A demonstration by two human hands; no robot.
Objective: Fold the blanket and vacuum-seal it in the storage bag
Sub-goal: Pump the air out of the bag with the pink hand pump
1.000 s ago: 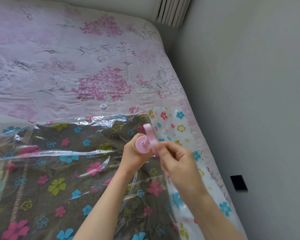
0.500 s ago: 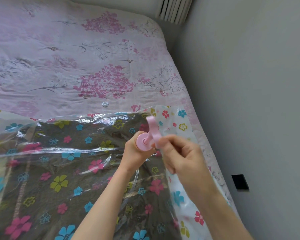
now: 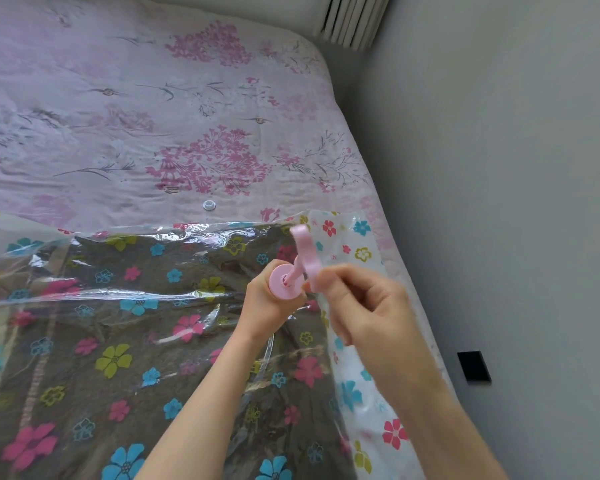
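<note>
left hand (image 3: 269, 301) gripping the pink pump (image 3: 286, 284) barrel on the storage bag (image 3: 118, 306), right hand (image 3: 368, 306) pinching its handle (image 3: 305, 252), blanket (image 3: 84, 375) lying sealed underneath

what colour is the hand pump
Pink, body and handle alike; the hand pump shows best in the head view.

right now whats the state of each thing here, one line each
blanket: folded flat, inside the storage bag
storage bag: lying on the bed, film wrinkled and loose over the blanket
pink hand pump: upright on the bag, handle raised above the barrel
left hand: wrapped round the pump barrel
right hand: gripping the pump handle
small clear cap: loose on the bedspread, apart from the bag
</note>
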